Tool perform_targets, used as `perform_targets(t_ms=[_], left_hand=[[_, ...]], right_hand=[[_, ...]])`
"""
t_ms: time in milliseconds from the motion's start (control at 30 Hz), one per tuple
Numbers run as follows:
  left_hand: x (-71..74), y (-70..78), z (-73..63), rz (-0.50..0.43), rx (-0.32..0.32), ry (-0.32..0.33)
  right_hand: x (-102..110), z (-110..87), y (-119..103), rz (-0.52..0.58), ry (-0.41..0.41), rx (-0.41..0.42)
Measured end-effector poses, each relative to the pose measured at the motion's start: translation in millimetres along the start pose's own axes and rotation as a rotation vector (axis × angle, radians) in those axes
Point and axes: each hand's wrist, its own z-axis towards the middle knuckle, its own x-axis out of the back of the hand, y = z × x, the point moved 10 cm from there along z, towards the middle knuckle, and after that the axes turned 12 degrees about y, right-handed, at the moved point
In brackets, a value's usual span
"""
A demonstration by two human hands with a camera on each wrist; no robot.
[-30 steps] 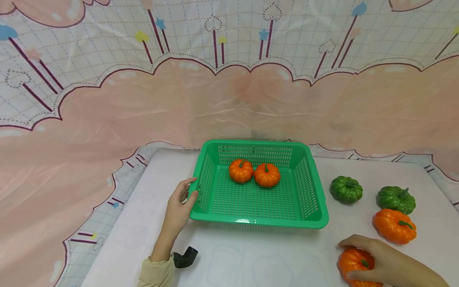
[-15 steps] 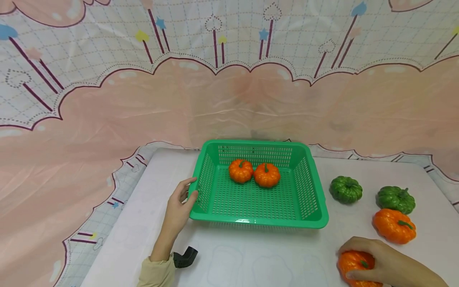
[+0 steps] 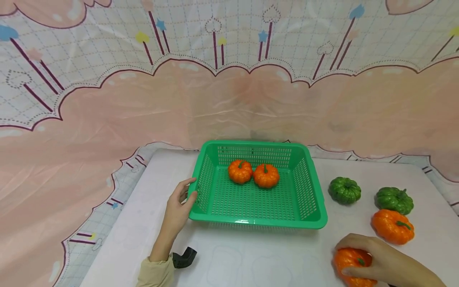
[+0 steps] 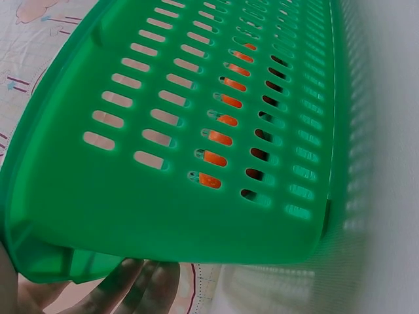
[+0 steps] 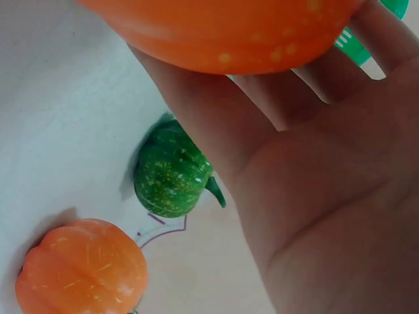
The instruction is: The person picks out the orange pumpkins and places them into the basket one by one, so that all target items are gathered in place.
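Note:
At the left end of the green plastic basket [image 3: 259, 223], my left hand [image 3: 178, 207] holds the rim, thumb on the near side and fingers at the outer edge. The left wrist view shows those fingers [image 4: 154, 284] against the basket's slotted wall [image 4: 177, 216]. Two small orange pumpkins [image 3: 240, 172] sit side by side inside, towards the back. Right of the basket, at the table's front, my right hand [image 3: 373, 259] grips another orange pumpkin [image 3: 349, 259] from above, fingers over its far side and thumb across its near side. Its underside is hidden in the head view.
Two green pumpkins [image 3: 345, 190] and one more orange pumpkin [image 3: 393, 227] lie on the white table [image 3: 251, 259] at the right. A black angled piece [image 3: 184, 257] is by my left sleeve. A patterned cloth [image 3: 229, 107] hangs behind.
My right hand and the pumpkin in it have shifted slightly left. The head view has moved a touch. My left hand stays on the basket rim.

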Motion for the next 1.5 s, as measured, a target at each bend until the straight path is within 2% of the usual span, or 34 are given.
perform_targets(t_ms=[200, 400, 533, 800, 1500], left_hand=[[0.4, -0.1, 0.0, 0.01, 0.0, -0.001], [0.1, -0.4, -0.1, 0.015, 0.001, -0.002], [-0.5, -1.0, -0.1, 0.012, 0.001, 0.0], [-2.4, 0.5, -0.1, 0.019, 0.0, -0.004], [-0.5, 0.2, 0.4, 0.013, -0.005, -0.007]], right_hand=[[3, -0.4, -1, -0.043, 0.019, -0.021], [8, 1.5, -10, -0.063, 0.051, 0.018], [12, 2.0, -19, -0.073, 0.079, 0.068], [28, 2.4, -50, -0.115, 0.206, 0.272], [40, 8.0, -88, -0.199, 0.257, 0.257]])
